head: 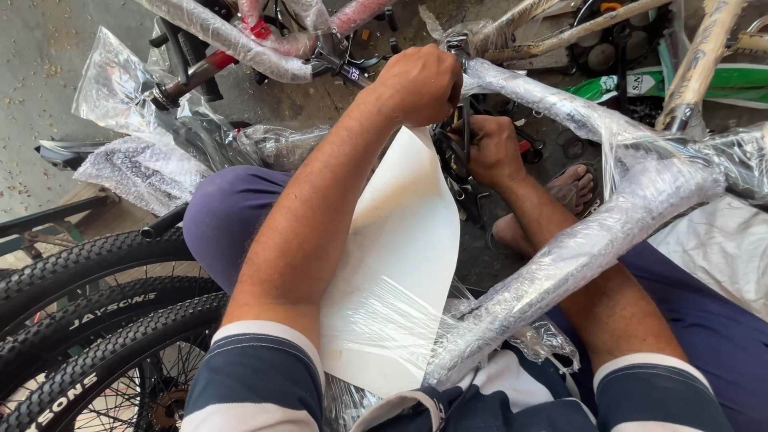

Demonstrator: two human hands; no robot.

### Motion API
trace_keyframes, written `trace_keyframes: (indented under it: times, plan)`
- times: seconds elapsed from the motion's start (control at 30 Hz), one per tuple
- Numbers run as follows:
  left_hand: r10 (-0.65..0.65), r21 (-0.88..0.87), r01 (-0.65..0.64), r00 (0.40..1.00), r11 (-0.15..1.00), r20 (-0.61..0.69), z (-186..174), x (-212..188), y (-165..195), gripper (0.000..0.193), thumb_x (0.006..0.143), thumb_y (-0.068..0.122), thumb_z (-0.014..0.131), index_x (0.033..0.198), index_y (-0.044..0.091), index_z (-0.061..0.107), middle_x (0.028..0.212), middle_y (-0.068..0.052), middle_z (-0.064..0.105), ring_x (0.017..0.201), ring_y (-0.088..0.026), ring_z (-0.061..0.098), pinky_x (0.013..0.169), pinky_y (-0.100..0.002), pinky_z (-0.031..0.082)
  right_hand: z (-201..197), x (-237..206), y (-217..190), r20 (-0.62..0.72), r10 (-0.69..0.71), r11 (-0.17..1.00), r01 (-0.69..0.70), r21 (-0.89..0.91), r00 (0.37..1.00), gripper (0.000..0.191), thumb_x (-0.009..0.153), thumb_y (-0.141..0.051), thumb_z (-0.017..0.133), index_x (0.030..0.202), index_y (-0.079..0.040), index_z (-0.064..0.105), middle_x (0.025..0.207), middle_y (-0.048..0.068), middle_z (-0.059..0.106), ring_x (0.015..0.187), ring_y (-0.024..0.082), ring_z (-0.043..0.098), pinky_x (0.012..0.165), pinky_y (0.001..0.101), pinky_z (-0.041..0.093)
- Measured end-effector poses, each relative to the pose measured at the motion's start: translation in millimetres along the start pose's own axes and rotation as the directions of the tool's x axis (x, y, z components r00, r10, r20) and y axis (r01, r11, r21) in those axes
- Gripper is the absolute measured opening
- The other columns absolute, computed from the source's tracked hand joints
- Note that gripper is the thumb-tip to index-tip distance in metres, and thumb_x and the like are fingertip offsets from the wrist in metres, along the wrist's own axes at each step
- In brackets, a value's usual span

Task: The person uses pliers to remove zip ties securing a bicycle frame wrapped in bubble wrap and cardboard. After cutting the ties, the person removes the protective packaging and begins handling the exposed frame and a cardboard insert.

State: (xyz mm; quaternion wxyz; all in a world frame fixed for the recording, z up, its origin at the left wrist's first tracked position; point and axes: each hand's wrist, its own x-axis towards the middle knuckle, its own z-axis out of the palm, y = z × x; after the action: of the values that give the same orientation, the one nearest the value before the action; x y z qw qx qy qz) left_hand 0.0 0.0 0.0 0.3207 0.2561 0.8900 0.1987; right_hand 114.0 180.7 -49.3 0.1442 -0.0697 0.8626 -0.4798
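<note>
Striped sleeves [264, 376] are showing nearest the lens, above dark shorts [232, 216]. Left hand [418, 82] is closing into a fist on the top of a plastic-wrapped bicycle frame [576, 256], which is slanting across the lap from lower centre to upper right. Right hand [494, 150] is curling around a small dark part just below the left hand; what it is gripping is too hidden to tell. White sheet [400, 264] is hanging between both forearms. 3 knobbly tyres [88, 320] are lying at lower left. Sandalled foot [572, 188] is resting beyond the frame.
</note>
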Motion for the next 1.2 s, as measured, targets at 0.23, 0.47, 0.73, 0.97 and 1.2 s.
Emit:
trace_keyframes:
  times: [0.23,0.47,0.73,0.97,1.2]
  plan:
    - [0.049,0.103,-0.064,0.988,0.993,0.145,-0.3,-38.4,-0.5,0.015,0.075,0.017,0.082,0.090,0.014,0.080,0.093,-0.012,0.075,0.086,-0.029,0.073,0.075,-0.043,0.060,11.8,-2.2,-16.4,0.097,-0.323,0.917,0.337,-0.215,0.941,0.006,0.095,-0.011,0.074,0.091,-0.006,0.073,0.082,0.011,0.071,0.071,0.030,0.071,0.062,0.0388,0.055]
    - [0.060,0.113,-0.079,0.984,0.990,0.166,-7.5,-44.5,6.9,0.011,0.083,0.017,0.075,0.093,0.013,0.078,0.095,-0.011,0.075,0.089,-0.028,0.073,0.079,-0.042,0.059,7.2,-2.1,-26.7,0.103,-0.150,0.987,0.155,-0.046,0.983,0.008,0.095,-0.011,0.074,0.090,-0.005,0.074,0.082,0.011,0.073,0.070,0.026,0.073,0.061,0.0361,0.055]
    - [0.006,0.370,-0.084,0.978,0.925,0.207,-19.5,-31.7,31.6,0.026,0.101,0.019,0.058,0.090,0.004,0.075,0.085,-0.012,0.074,0.078,-0.021,0.073,0.067,-0.039,0.058,-22.9,-0.8,-44.5,0.069,-0.198,0.958,0.208,-0.199,0.978,0.010,0.092,-0.010,0.076,0.090,-0.001,0.073,0.082,0.015,0.072,0.072,0.032,0.071,0.064,0.0424,0.054]
    - [0.109,0.299,-0.083,0.991,0.951,-0.072,-40.0,-13.2,6.7,0.016,0.088,0.006,0.062,0.085,0.008,0.078,0.091,-0.016,0.075,0.088,-0.033,0.073,0.076,-0.045,0.057,-26.9,2.0,-53.1,0.030,0.050,0.999,-0.049,-0.023,0.998,0.011,0.093,-0.015,0.077,0.089,-0.004,0.076,0.077,0.015,0.073,0.065,0.026,0.072,0.058,0.0406,0.053]
    - [0.156,0.012,-0.158,0.984,0.987,0.085,0.9,12.3,5.1,0.021,0.081,0.004,0.065,0.094,0.013,0.079,0.093,-0.017,0.075,0.091,-0.037,0.072,0.080,-0.047,0.057,-34.3,4.6,-25.6,0.027,-0.010,1.000,0.010,-0.004,1.000,0.015,0.092,-0.016,0.073,0.096,-0.001,0.075,0.084,0.018,0.075,0.073,0.030,0.075,0.065,0.0399,0.057]
